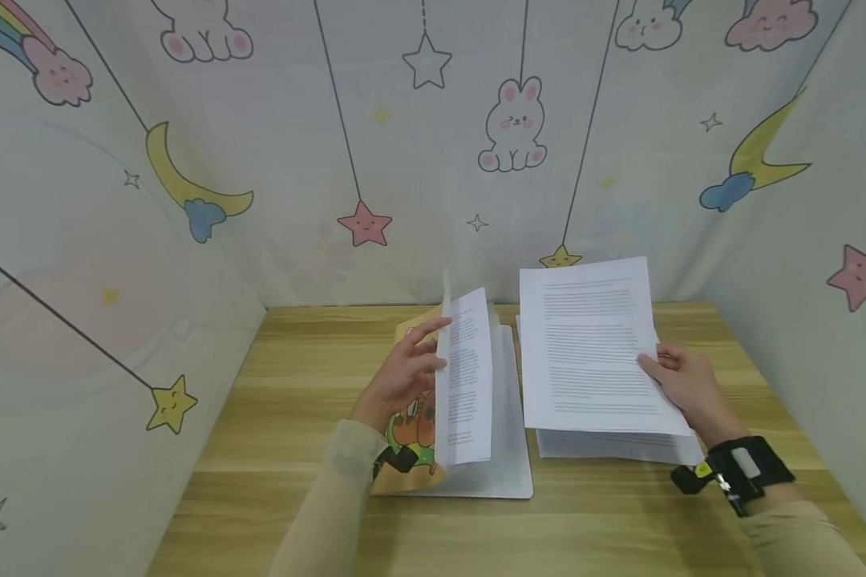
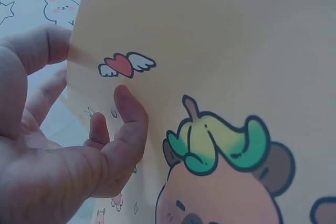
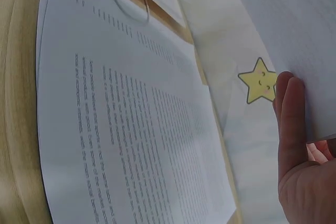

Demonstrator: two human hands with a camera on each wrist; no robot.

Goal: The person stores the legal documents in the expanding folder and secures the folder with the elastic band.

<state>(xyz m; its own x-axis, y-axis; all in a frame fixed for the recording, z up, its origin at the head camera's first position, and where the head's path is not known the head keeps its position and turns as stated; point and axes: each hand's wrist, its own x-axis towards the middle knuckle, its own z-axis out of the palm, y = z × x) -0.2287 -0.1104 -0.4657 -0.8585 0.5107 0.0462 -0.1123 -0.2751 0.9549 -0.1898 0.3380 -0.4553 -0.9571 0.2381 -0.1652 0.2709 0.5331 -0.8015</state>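
In the head view my left hand (image 1: 404,373) is at the free edge of a folder's raised yellow cover (image 1: 407,481), printed with cartoon animals. The left wrist view shows some fingers across the cover's outer face (image 2: 173,24) and others passing behind its edge. A printed sheet (image 1: 469,377) stands upright just inside the cover. My right hand (image 1: 685,381) pinches a printed sheet (image 1: 592,353) at its right edge, thumb in front and fingers behind. That sheet is lifted and tilted; how many pages it includes is hard to tell.
Below the lifted sheet lie more printed pages (image 1: 606,447) on the wood-grain table (image 1: 592,529). The folder's white back panel (image 1: 508,465) rests flat to the left of them. Pale curtains (image 1: 418,152) with cartoon stars and rabbits close off the back and both sides.
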